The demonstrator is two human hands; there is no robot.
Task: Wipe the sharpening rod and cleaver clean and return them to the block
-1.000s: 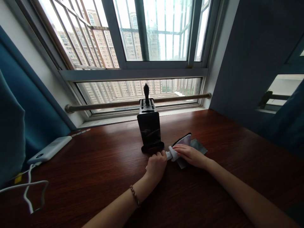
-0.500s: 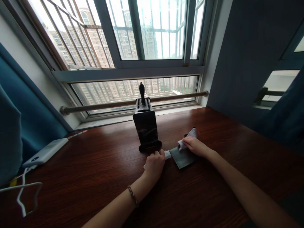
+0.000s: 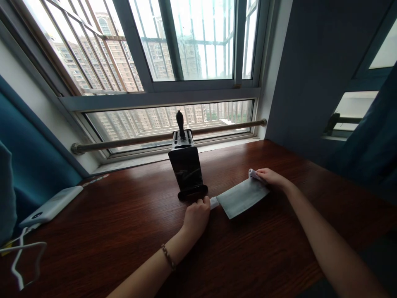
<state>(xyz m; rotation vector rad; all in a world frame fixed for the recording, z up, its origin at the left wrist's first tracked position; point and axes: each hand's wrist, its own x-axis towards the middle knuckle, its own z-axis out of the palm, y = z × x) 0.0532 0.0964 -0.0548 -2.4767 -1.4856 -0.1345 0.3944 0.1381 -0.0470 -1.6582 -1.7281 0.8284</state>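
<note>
While left hand [image 3: 196, 215] clenches cleaver [image 3: 240, 197], right [image 3: 273, 179] pinches cloth [image 3: 253, 174].

The left forearm [image 3: 149, 264] slants from the near edge toward the far right, ending in the left hand [image 3: 196, 215], curled tight, knuckles up. The right forearm [image 3: 325, 231] angles far and left; the right hand [image 3: 273, 178] pinches, slightly farther away.

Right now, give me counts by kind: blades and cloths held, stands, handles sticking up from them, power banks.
Grey rectangular-bladed cleaver with white handle, held by the left hand: 1
White fabric cloth, held by the right hand: 1
Black stand with slotted top: 1
Black rounded handle sticking up from it: 1
White rectangular power bank: 1
Total: 5
</note>
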